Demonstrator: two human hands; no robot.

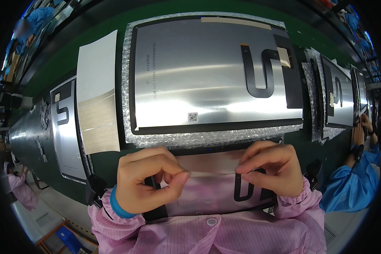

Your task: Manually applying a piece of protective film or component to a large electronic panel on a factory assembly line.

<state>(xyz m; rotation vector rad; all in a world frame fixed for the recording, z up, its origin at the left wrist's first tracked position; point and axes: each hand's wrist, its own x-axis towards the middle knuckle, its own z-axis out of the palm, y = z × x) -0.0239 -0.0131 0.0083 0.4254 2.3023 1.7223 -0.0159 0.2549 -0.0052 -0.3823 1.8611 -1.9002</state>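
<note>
Between my two hands a thin, pale strip of tape (211,173) is stretched. My left hand (150,180) pinches its left end between thumb and forefinger. At the other end, my right hand (271,169) pinches it in the same way. Beneath the strip, close to my body, lies a silvery display panel (211,192) with a black curved flat cable, partly covered by my hands. Farther off, a larger-looking silver panel (190,76) rests on bubble wrap (165,141). It bears a black S-shaped cable (258,82) and a beige tape strip (236,22) along its far edge.
Left of the middle panel is a white sheet with beige lined strips (98,120), beside another panel (67,139). More panels (338,93) with bubble wrap stand at right. A co-worker in a blue sleeve (353,184) works there. The table (34,139) is dark green.
</note>
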